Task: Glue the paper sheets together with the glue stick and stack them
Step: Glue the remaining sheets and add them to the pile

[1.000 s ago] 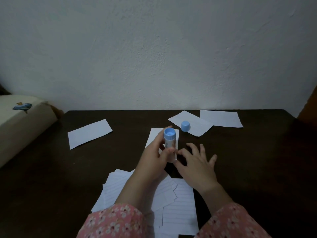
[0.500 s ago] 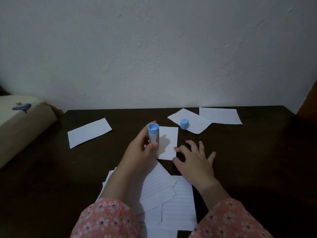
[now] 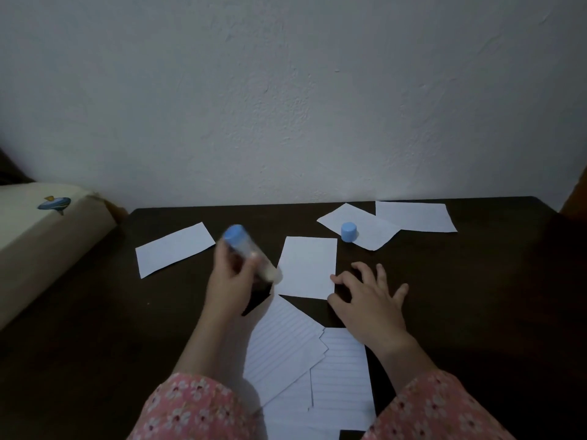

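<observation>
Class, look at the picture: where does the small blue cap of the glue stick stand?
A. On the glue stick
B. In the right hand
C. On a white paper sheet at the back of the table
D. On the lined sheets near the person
C: the small blue cap stands upright on a white paper sheet at the back of the dark wooden table.

No legible text, brand, number or sign found. The glue stick [image 3: 247,254] is motion-blurred and any label on it is unreadable. The lined sheets [image 3: 286,344] carry ruled lines only, no writing.
</observation>
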The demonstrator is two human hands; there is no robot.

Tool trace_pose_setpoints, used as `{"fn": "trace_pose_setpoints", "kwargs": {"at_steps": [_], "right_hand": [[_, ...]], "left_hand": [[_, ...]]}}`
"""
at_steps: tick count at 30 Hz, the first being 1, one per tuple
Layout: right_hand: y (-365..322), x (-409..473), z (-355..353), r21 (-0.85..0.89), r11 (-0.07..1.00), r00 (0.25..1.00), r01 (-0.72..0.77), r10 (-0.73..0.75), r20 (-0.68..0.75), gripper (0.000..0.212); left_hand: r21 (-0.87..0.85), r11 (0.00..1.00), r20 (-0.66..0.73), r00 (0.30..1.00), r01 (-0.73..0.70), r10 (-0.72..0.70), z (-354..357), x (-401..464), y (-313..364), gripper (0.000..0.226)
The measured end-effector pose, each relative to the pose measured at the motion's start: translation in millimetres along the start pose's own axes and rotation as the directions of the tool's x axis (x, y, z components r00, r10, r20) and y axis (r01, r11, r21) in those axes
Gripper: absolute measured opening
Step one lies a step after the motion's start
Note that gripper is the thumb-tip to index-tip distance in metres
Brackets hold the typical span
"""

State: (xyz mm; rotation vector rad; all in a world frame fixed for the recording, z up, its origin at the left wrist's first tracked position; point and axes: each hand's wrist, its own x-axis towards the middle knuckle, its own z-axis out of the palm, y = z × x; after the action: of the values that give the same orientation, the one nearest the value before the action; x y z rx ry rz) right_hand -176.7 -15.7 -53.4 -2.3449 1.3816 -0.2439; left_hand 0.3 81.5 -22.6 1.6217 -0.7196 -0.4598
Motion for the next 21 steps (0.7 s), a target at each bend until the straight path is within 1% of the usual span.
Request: {"fn": "trace_pose_setpoints", "kwargs": {"at_steps": [1, 2, 3, 4, 5, 8, 10, 12, 15, 17, 19, 21], "right_hand": [[-0.2, 0.0, 0.1, 0.0, 1.0, 1.0, -0.001, 0.001, 0.0, 0.037], [-0.2, 0.3, 0.4, -0.001, 1.0, 1.0, -0.002, 0.002, -0.003, 0.038], [-0.3, 0.6, 0.7, -0.001, 1.0, 1.0, -0.003, 0.003, -0.008, 0.038], [-0.5, 0.6, 0.7, -0.001, 1.0, 1.0, -0.004, 0.004, -0.013, 0.038], [-0.7, 0.6, 0.8, 0.0, 1.0, 1.0, -0.005, 0.005, -0.015, 0.038], [-1.5, -0.3, 0.6, -0.003, 1.0, 1.0, -0.009, 0.009, -0.017, 0.038], [-1.8, -1.1, 0.6, -0.001, 1.0, 1.0, -0.01, 0.01, -0.023, 0.038], [-2.1, -2.0, 0.5, 0.003, 1.0, 0.999, -0.008, 0.008, -0.034, 0.037], [-3.5, -4.0, -0.6, 0.003, 1.0, 0.998, -0.004, 0.004, -0.064, 0.039], [-3.9, -5.8, -1.1, 0.006, 1.0, 0.992, -0.004, 0.005, -0.125, 0.041], [-4.4, -7.1, 0.9, -0.006, 1.0, 0.977, 0.021, -0.022, -0.211, 0.04], [-8.3, -7.2, 3.3, -0.025, 0.998, 0.963, 0.059, -0.063, -0.26, 0.038]], "left_hand": [[-0.145, 0.989, -0.095, 0.994, 0.031, -0.045, -4.8, 3.1, 0.3, 0.05], [-0.305, 0.951, -0.163, 0.982, 0.042, -0.096, -10.0, 6.2, 2.0, 0.049], [-0.443, 0.895, -0.197, 0.97, 0.042, -0.143, -14.7, 8.6, 4.6, 0.05], [-0.533, 0.845, -0.209, 0.962, 0.04, -0.177, -18.5, 10.5, 6.6, 0.052], [-0.572, 0.818, -0.206, 0.957, 0.051, -0.204, -20.5, 11.1, 8.0, 0.053], [-0.572, 0.807, -0.139, 0.952, 0.147, -0.272, -16.3, 9.2, 10.1, 0.05], [-0.565, 0.794, -0.102, 0.935, 0.226, -0.339, -12.2, 8.5, 8.9, 0.045], [-0.532, 0.794, -0.099, 0.909, 0.295, -0.405, -10.7, 8.5, 8.8, 0.04], [-0.495, 0.791, -0.067, 0.892, 0.36, -0.448, -11.7, 8.2, 10.7, 0.036], [-0.506, 0.774, -0.011, 0.894, 0.381, -0.447, -13.1, 6.8, 12.6, 0.034], [-0.553, 0.73, 0.051, 0.891, 0.401, -0.451, -12.8, 4.5, 15.0, 0.034], [-0.56, 0.711, 0.108, 0.889, 0.425, -0.446, -13.3, 3.6, 15.9, 0.04]]}}
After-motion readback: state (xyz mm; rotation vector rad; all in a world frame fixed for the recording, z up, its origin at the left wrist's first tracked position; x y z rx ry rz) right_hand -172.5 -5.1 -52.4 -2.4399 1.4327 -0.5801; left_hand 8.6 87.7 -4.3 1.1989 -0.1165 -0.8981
